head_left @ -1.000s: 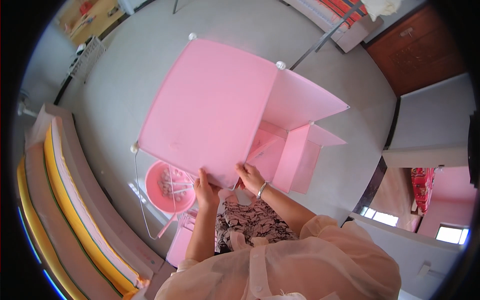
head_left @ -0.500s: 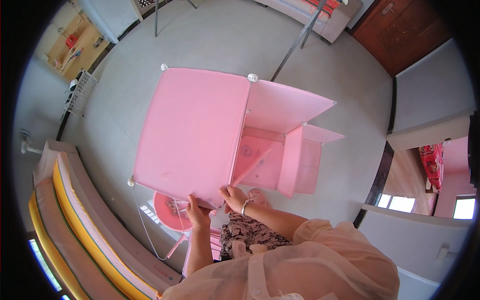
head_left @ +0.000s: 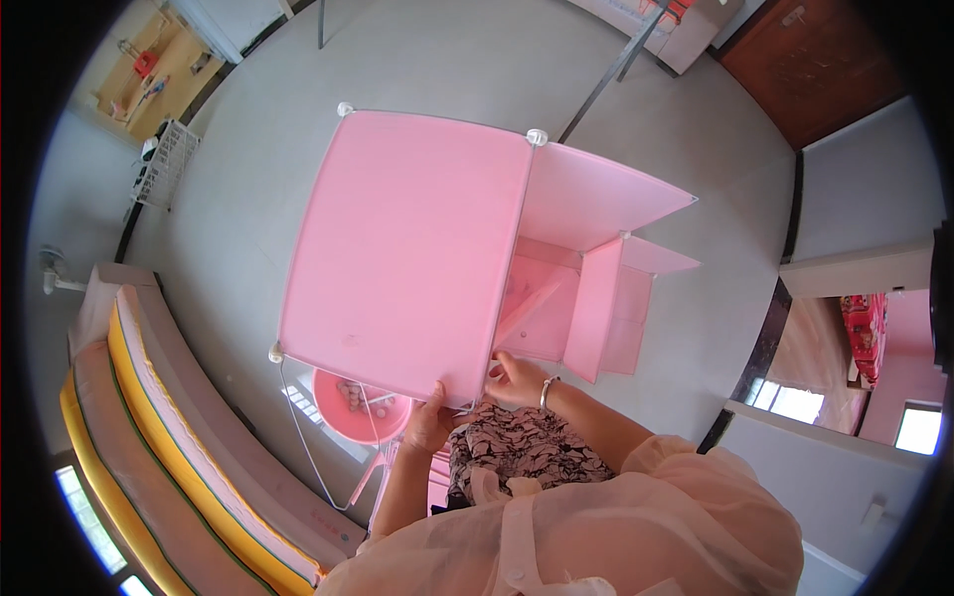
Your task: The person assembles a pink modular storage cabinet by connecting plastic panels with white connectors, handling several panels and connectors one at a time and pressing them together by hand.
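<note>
A large pink panel lies as the top of a half-built pink cube shelf with a wire frame. My left hand grips its near edge, thumb on top and fingers underneath. At the panel's right edge, close to the near corner, my right hand has its fingers bent in a pinch against the rim; the fingertips are partly hidden. White round connectors, such as the far-right one, sit at the other three corners. To the right, upright pink panels form open compartments.
A pink basin holding several white connectors stands on the floor below the shelf's near left. More pink panels are beside my legs. A cushioned sofa runs along the left. Metal legs and a white wire rack stand farther off.
The shelf appears shifted right in view. My right hand has moved from the near corner up along the panel's right edge, its fingers more apart. My left hand still grips the near edge.
</note>
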{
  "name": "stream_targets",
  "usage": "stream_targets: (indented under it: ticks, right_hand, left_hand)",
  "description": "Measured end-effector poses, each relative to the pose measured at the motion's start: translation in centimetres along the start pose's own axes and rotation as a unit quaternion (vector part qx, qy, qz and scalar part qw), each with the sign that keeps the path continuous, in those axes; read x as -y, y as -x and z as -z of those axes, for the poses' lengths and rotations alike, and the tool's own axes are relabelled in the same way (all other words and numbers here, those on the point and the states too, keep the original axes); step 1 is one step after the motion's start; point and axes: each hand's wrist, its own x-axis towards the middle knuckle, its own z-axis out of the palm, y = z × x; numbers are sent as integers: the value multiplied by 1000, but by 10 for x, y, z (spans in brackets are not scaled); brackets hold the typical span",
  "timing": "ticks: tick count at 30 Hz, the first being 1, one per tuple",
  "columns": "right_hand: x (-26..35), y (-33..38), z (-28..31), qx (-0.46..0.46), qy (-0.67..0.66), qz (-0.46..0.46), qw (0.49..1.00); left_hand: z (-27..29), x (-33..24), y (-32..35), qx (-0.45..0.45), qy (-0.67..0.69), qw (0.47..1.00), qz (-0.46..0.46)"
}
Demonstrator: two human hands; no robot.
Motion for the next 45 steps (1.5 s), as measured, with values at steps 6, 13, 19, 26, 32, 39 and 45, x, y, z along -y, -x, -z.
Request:
stream_targets:
  ticks: [6, 13, 19, 26, 32, 39, 45]
  right_hand:
    - [-23, 1, -58, -62, -171, 96, 979]
    - [-14, 18, -76, -44, -245, 88, 964]
    - [-44, -30, -111, -249, 57, 123, 959]
    - [-31, -7, -94, -264, -180, 42, 947]
    - [-29, 14, -87, -233, -84, 65, 967]
    - [-35, 23, -81, -194, -38, 51, 979]
    - [-36, 28, -72, -179, -32, 26, 983]
  left_hand:
    - [3, 2, 14, 3, -7, 1000, 7]
    - [-8, -5, 49, -48, 28, 998, -30]
    - [1, 7, 42, -78, -84, 992, -47]
    - [11, 3, 29, -75, -58, 993, -73]
    - [52, -10, 27, -52, -52, 994, -76]
    - [78, -37, 32, -128, -71, 983, -108]
    - [79, -39, 26, -116, -64, 987, -89]
